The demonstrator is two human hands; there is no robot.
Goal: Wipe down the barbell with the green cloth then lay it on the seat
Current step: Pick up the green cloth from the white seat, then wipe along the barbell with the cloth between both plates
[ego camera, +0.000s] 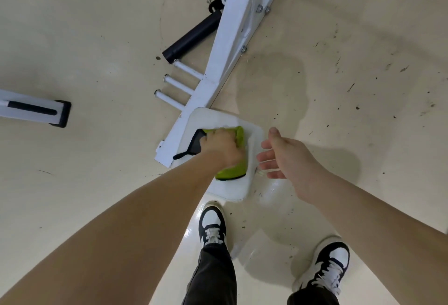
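- While the left hand [219, 146] bears down on it with fingers curled into the fabric, the black-edged lime-green cloth [234, 171] lies bunched on the white padded rectangular seat [232, 189], a black corner poking out to the hand's left.
- Since the green cloth sits in a heap and not flat, it may stay crumpled once let go; a quick lift of the hand could also drag it off the smooth pad.
- No barbell can be made out for certain, so whether the wipe is done cannot be told; laying the cloth down too soon would skip that step.
- The right hand [281, 156] hovers just beside the seat's right edge, fingers spread and holding nothing; a careless sweep could knock the cloth.
- The white bolted steel frame [230, 45] and black foam roller [191, 36] stand beyond the seat, near enough to catch a shin.
- The pale floor [278, 207] looks glossy, perhaps wet, by the black-and-white trainer [212, 222]; a slip seems possible.
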